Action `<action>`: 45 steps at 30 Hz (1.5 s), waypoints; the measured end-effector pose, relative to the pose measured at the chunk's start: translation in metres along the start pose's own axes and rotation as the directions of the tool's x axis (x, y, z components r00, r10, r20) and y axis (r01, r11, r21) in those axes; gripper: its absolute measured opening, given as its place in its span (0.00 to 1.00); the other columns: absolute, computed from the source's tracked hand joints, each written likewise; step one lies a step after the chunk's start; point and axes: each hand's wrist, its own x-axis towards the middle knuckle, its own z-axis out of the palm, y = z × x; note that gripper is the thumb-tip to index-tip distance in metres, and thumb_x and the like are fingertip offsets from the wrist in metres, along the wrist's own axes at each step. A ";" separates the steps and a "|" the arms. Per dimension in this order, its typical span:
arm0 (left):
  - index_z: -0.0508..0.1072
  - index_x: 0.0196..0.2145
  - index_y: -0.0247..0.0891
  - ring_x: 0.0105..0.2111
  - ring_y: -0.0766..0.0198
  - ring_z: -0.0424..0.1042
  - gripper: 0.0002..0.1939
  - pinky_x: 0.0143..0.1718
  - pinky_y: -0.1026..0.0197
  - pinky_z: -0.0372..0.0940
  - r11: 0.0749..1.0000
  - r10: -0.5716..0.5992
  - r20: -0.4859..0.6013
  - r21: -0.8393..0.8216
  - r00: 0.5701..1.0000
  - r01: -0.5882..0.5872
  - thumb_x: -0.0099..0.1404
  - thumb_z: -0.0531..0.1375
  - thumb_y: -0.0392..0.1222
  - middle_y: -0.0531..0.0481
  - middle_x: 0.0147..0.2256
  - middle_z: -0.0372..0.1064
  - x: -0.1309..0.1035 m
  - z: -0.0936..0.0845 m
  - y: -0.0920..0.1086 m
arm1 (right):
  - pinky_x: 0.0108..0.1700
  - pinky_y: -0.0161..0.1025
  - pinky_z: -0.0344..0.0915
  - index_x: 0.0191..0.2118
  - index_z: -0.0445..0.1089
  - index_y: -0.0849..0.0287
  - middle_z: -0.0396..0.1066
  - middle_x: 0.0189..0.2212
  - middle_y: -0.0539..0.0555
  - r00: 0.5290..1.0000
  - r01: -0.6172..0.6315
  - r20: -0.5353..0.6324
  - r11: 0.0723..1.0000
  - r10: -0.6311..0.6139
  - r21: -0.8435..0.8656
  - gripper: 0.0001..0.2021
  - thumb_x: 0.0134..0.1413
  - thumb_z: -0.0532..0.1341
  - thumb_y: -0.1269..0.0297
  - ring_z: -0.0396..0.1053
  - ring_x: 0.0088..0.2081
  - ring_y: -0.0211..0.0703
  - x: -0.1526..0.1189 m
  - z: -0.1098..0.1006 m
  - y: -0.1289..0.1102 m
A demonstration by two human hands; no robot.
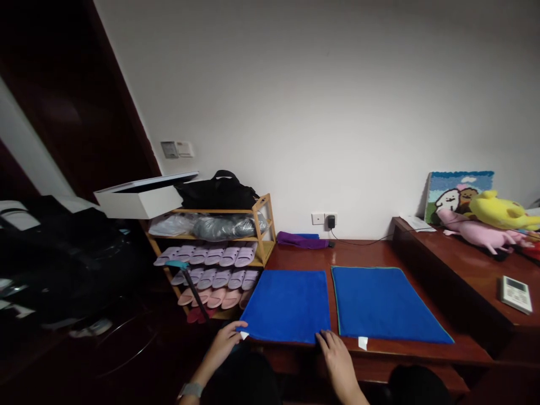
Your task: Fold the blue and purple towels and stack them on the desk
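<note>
A bright blue cloth (pixel 291 304) lies spread flat on the wooden bench, its near edge along the bench's front. At its near left corner my left hand (pixel 226 340) has fingers and thumb closed on the edge, beside a small white tag (pixel 244 335). My right hand (pixel 336 360) holds the near right corner with bent fingers, the thumb partly hidden. To the right lies a second blue cloth (pixel 386 306) with a green edge and a white tag (pixel 363 342); neither hand touches it.
A shoe rack (pixel 262 230) with slippers (pixel 213 254), a black bag (pixel 221 191) and a white box (pixel 139 201) stands left. Purple cloth (pixel 301 241) lies by the wall below a plugged-in adapter (pixel 331 221). On the raised right ledge are plush toys (pixel 472 229) and a white device (pixel 516 294).
</note>
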 end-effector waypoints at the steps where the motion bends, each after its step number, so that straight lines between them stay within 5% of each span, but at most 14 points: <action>1: 0.80 0.38 0.39 0.36 0.51 0.78 0.26 0.42 0.53 0.72 1.000 0.023 0.009 0.000 1.000 -0.023 0.47 0.64 0.59 0.45 0.37 0.81 -0.001 -0.005 0.006 | 0.63 0.43 0.61 0.61 0.71 0.54 0.73 0.57 0.56 1.000 -0.009 -0.002 1.000 0.009 -0.013 0.26 0.61 0.52 0.77 0.68 0.59 0.50 -0.001 -0.002 -0.001; 6: 0.80 0.35 0.41 0.40 0.50 0.78 0.23 0.49 0.51 0.72 0.984 0.143 -0.067 0.118 0.988 -0.134 0.47 0.67 0.60 0.46 0.40 0.81 -0.005 -0.031 0.050 | 0.46 0.38 0.67 0.52 0.76 0.51 0.78 0.40 0.54 1.000 0.011 -0.002 1.000 -0.011 -0.018 0.23 0.62 0.51 0.79 0.75 0.42 0.46 0.012 -0.057 -0.006; 10: 0.80 0.38 0.43 0.42 0.51 0.78 0.27 0.49 0.52 0.73 0.947 0.283 -0.204 0.214 0.937 -0.240 0.54 0.63 0.68 0.47 0.42 0.81 -0.014 -0.046 0.100 | 0.47 0.39 0.66 0.58 0.71 0.52 0.78 0.41 0.54 0.987 0.118 -0.115 0.992 -0.112 0.046 0.22 0.66 0.50 0.75 0.74 0.43 0.46 0.037 -0.143 -0.002; 14: 0.80 0.41 0.44 0.41 0.56 0.77 0.23 0.44 0.58 0.73 0.847 0.497 -0.266 0.354 0.826 -0.397 0.63 0.61 0.65 0.49 0.40 0.78 -0.031 -0.046 0.159 | 0.42 0.39 0.67 0.46 0.76 0.53 0.77 0.37 0.54 0.960 0.208 -0.208 0.973 -0.185 0.096 0.14 0.71 0.52 0.63 0.74 0.39 0.45 0.045 -0.229 0.012; 18: 0.81 0.38 0.45 0.40 0.60 0.75 0.19 0.39 0.64 0.72 0.775 0.597 -0.183 0.382 0.781 -0.503 0.66 0.61 0.61 0.49 0.40 0.73 -0.050 -0.026 0.215 | 0.42 0.37 0.69 0.44 0.76 0.52 0.77 0.38 0.55 0.965 0.199 -0.200 0.972 -0.171 0.124 0.15 0.71 0.54 0.55 0.75 0.39 0.44 0.032 -0.298 0.038; 22: 0.81 0.39 0.46 0.44 0.60 0.75 0.15 0.46 0.62 0.70 0.767 0.556 0.074 0.339 0.828 -0.545 0.69 0.59 0.56 0.50 0.42 0.76 -0.062 0.002 0.252 | 0.42 0.37 0.70 0.42 0.78 0.50 0.78 0.40 0.55 0.984 0.156 -0.101 0.979 -0.143 0.131 0.15 0.66 0.58 0.49 0.75 0.41 0.45 0.009 -0.343 0.076; 27: 0.82 0.39 0.44 0.41 0.59 0.77 0.13 0.43 0.63 0.69 0.823 0.410 0.337 0.264 0.848 -0.503 0.66 0.63 0.53 0.51 0.40 0.81 -0.048 0.036 0.279 | 0.37 0.34 0.68 0.41 0.78 0.51 0.80 0.35 0.52 0.997 -0.069 0.041 0.985 0.063 0.158 0.17 0.64 0.59 0.45 0.77 0.36 0.45 -0.006 -0.366 0.123; 31: 0.83 0.40 0.42 0.39 0.58 0.78 0.14 0.41 0.63 0.67 0.793 0.426 0.385 0.277 0.819 -0.543 0.67 0.62 0.52 0.50 0.40 0.82 -0.008 0.076 0.309 | 0.35 0.34 0.66 0.41 0.78 0.52 0.79 0.31 0.50 0.989 -0.145 0.028 0.988 0.144 0.048 0.11 0.64 0.59 0.55 0.77 0.32 0.45 0.021 -0.370 0.156; 35: 0.84 0.38 0.41 0.36 0.58 0.79 0.10 0.37 0.63 0.65 0.671 0.502 0.251 0.492 0.828 -0.555 0.68 0.62 0.46 0.47 0.37 0.82 0.042 0.124 0.351 | 0.38 0.36 0.66 0.42 0.78 0.55 0.80 0.35 0.54 0.984 -0.154 -0.114 0.980 0.139 -0.130 0.08 0.59 0.61 0.67 0.77 0.35 0.45 0.076 -0.377 0.190; 39: 0.82 0.44 0.39 0.43 0.54 0.78 0.11 0.43 0.60 0.65 0.662 0.565 0.080 0.551 0.821 -0.509 0.71 0.60 0.43 0.41 0.43 0.81 0.074 0.158 0.384 | 0.44 0.39 0.68 0.43 0.78 0.58 0.80 0.38 0.56 0.954 -0.156 -0.273 0.982 0.123 -0.103 0.10 0.59 0.60 0.68 0.77 0.40 0.47 0.115 -0.390 0.220; 42: 0.80 0.48 0.41 0.45 0.54 0.78 0.13 0.44 0.60 0.65 0.654 0.610 0.004 0.562 0.793 -0.506 0.73 0.57 0.42 0.41 0.47 0.80 0.074 0.171 0.389 | 0.47 0.41 0.68 0.45 0.77 0.57 0.80 0.40 0.56 0.916 -0.101 -0.395 0.993 0.070 -0.059 0.12 0.60 0.58 0.67 0.77 0.42 0.48 0.116 -0.392 0.240; 45: 0.79 0.48 0.43 0.44 0.58 0.78 0.12 0.43 0.61 0.66 0.635 0.641 -0.002 0.563 0.768 -0.529 0.74 0.57 0.42 0.46 0.47 0.80 0.062 0.187 0.368 | 0.49 0.43 0.69 0.46 0.76 0.55 0.79 0.43 0.56 0.905 -0.053 -0.424 0.998 0.038 -0.023 0.13 0.61 0.57 0.63 0.76 0.44 0.49 0.090 -0.372 0.262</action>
